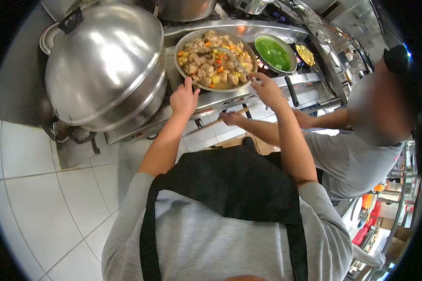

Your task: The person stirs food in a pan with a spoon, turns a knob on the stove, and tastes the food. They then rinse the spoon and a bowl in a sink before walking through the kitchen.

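Note:
A wide metal pan point(177, 63) sits on the stove, filled with a stew of meat chunks point(204, 63), carrots and yellow pieces in broth. My left hand point(184, 99) is closed at the pan's near left edge, gripping its side handle, which my fingers mostly hide. On the near right side of the pan, my right hand point(268, 90) is wrapped around the handle of a long metal serving spoon point(239, 64). The spoon slants over the rim, and its bowl end lies among the stew in the middle of the pan.
A large lidded steamer pot point(108, 65) stands left. Right of the stew are a pan of green sauce point(274, 54) with a black handle point(291, 91) and a small pan of yellow food point(305, 55). A co-worker point(356, 154) stands close on my right, one hand point(231, 118) on a stick.

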Motion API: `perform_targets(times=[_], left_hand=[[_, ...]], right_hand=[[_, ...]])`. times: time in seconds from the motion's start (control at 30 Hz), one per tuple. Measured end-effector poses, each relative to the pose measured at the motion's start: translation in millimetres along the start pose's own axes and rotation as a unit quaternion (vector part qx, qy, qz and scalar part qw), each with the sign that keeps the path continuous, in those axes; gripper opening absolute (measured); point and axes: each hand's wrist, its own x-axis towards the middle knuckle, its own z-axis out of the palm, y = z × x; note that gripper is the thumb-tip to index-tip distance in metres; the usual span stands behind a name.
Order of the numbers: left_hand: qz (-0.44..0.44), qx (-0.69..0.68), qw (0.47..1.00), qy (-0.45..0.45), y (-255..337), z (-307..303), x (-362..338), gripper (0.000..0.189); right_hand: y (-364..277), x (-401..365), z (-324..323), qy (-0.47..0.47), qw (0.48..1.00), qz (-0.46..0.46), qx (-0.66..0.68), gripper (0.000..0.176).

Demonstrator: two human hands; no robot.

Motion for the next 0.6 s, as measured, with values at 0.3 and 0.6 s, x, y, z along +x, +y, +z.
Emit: perform_targets(times=[0.3, 0.6], left_hand=[[-0.111, -0.085, 0.987, -0.082, 9.8, -40.9, -49.9, 0.063], [-0.209, -0.212, 0.925, -0.235, -5.8, 70.3, -327.4, 0.056]], right_hand=[[57.8, -14.3, 61.4, -0.003, 0.993, -0.049, 0.104, 0.042], [-37.4, -49.7, 72.6, -0.029, 0.873, 0.125, 0.471, 0.042]])
